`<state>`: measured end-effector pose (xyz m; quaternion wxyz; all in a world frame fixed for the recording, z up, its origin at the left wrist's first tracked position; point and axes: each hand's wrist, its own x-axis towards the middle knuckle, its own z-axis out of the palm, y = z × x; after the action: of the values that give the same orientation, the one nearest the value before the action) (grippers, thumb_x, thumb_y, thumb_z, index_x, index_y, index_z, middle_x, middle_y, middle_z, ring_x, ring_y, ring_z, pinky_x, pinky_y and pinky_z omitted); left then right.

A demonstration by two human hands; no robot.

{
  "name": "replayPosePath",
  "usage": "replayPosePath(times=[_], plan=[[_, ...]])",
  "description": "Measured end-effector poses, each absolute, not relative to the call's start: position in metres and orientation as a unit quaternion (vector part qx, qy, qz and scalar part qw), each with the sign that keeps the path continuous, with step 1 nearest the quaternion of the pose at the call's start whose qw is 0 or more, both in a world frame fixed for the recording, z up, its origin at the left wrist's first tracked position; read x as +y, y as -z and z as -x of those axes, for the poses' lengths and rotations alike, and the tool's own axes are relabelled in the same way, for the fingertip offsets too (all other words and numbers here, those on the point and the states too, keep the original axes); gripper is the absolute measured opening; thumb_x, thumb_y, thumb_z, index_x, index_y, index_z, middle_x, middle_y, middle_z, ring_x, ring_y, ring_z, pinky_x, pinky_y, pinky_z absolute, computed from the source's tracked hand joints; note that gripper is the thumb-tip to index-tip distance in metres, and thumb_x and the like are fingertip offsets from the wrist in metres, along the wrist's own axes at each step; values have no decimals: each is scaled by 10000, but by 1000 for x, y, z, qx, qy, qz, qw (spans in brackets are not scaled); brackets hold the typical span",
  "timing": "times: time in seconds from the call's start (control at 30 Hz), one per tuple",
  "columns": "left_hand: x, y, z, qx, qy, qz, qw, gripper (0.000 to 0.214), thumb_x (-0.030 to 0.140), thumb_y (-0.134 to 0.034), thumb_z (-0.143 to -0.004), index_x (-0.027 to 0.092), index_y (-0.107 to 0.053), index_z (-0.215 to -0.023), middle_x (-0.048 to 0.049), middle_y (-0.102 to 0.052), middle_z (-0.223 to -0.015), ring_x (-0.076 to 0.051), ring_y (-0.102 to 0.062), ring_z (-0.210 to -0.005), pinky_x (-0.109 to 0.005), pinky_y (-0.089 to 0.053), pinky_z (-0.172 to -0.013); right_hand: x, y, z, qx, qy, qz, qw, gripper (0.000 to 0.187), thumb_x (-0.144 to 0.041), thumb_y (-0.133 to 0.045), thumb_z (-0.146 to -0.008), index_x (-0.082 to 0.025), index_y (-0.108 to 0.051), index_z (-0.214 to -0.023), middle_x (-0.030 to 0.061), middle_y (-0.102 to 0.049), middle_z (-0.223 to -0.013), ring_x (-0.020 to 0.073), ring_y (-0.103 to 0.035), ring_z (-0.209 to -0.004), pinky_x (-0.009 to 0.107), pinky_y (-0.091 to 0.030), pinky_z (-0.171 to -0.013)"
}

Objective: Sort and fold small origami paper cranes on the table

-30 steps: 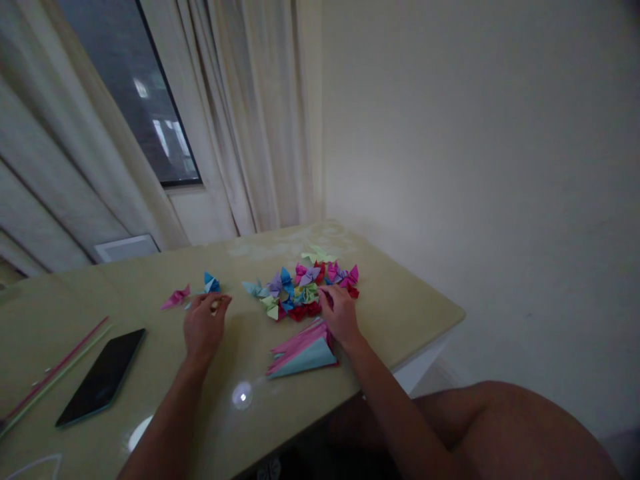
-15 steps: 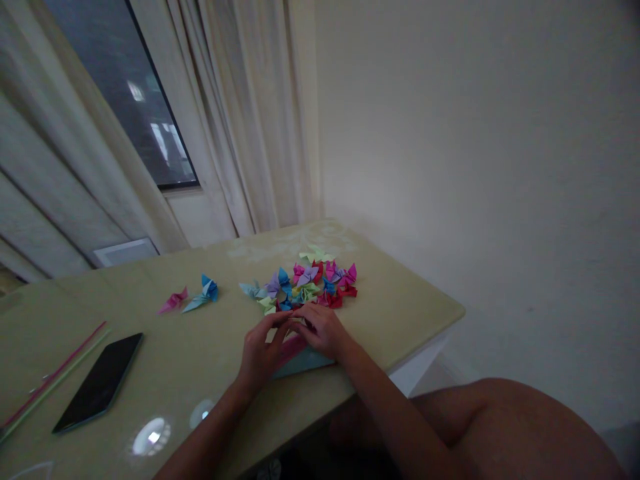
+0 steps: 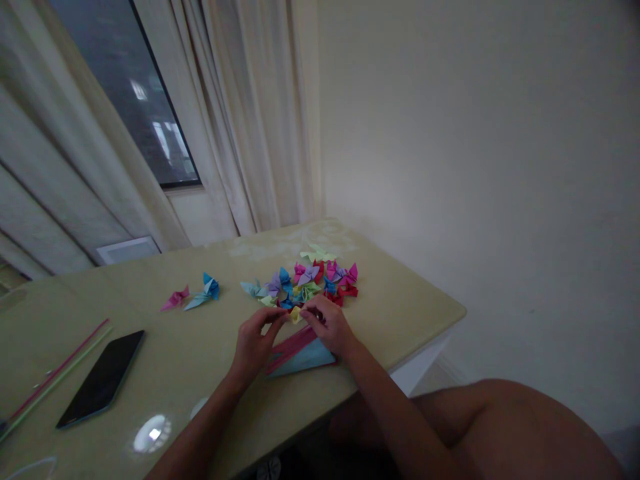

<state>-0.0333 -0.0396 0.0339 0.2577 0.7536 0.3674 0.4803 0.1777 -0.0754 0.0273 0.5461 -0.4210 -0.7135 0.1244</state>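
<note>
A small piece of folded yellow paper is pinched between my two hands. My left hand grips its left side with thumb and forefinger. On the other side, the fingertips of my right hand close on it. Just beyond lies a cluster of paper cranes in pink, purple, blue, green and red. Beneath my hands, pink paper strips rest on a light blue paper sheet, partly covered by my right hand.
Left of the cluster sit a pink paper crane and a blue one. A dark phone lies at the left, beside thin pink and green sticks. The table meets a wall on the right; curtains hang behind.
My hands have moved slightly apart, and the yellow paper between them now shows. More of the pink strips and blue sheet is visible below.
</note>
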Motion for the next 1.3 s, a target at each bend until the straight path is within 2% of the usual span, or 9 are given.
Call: replayPosePath(times=[0.1,0.2,0.27,0.33,0.5,0.73,0.97,1.13,1.3], plan=[[-16,-37,56,429,-470,-748,187,306,459,-573,-985,220,-736,-1084,-86,-787,-1068,-249,-731,-1010,-393,-572,-966,-72,-26,-180,-680,-82,452,571,153,-310,-604,-1033,-217,-669,-931,24,-632,-839,172,-594,-734,284,-501,-702],[13,-36,98,601,-406,-687,31,415,396,-483,-988,173,-668,-1286,-178,-676,-1360,-351,-604,-1296,-554,-463,-1120,-68,-25,-185,-609,-32,515,603,135,-306,-608,-1020,-214,-666,-941,23,-632,-824,181,-589,-731,299,-495,-710],[27,-31,126,704,-325,-631,-28,522,382,-474,-982,169,-573,-1448,-219,-509,-1574,-444,-456,-1441,-686,-390,-1129,-66,-24,-190,-570,-11,539,620,127,-305,-613,-1012,-212,-671,-948,32,-648,-850,190,-602,-759,306,-501,-727],[36,-23,146,753,-251,-608,-22,559,382,-463,-978,153,-559,-1479,-250,-485,-1591,-492,-455,-1430,-729,-388,-1098,-63,-23,-194,-551,-1,544,633,127,-299,-608,-1011,-211,-677,-950,42,-666,-887,200,-619,-801,316,-515,-763],[41,-14,153,744,-200,-637,8,495,385,-395,-990,123,-724,-1250,-269,-656,-1372,-470,-611,-1246,-658,-484,-1018,-61,-21,-197,-553,-5,541,634,109,-291,-630,-998,-208,-696,-969,57,-689,-925,212,-641,-846,337,-534,-809],[48,-15,142,736,-259,-625,-30,600,410,-381,-1015,183,-462,-1565,-220,-366,-1685,-425,-375,-1511,-660,-360,-1149,-63,-22,-192,-571,-26,535,622,122,-301,-639,-981,-201,-707,-978,44,-686,-873,193,-639,-767,301,-530,-707],[62,-12,149,727,-193,-659,-16,519,366,-404,-1001,154,-605,-1431,-227,-646,-1433,-418,-585,-1319,-611,-413,-1101,-64,-19,-190,-587,-55,541,599,151,-324,-633,-970,-204,-697,-905,28,-685,-779,172,-616,-651,278,-490,-613],[56,-16,147,701,-224,-675,-54,412,374,-459,-977,169,-709,-1232,-187,-736,-1279,-379,-663,-1195,-517,-471,-1028,-66,-22,-187,-593,-93,533,596,151,-332,-630,-967,-210,-676,-891,10,-678,-729,159,-593,-592,265,-467,-564],[57,-16,147,671,-291,-682,-14,393,444,-472,-954,178,-713,-1114,-142,-778,-1105,-324,-710,-1046,-447,-506,-936,-64,-21,-187,-571,-98,535,615,172,-362,-646,-958,-211,-638,-876,-9,-647,-696,152,-578,-570,255,-455,-543]])
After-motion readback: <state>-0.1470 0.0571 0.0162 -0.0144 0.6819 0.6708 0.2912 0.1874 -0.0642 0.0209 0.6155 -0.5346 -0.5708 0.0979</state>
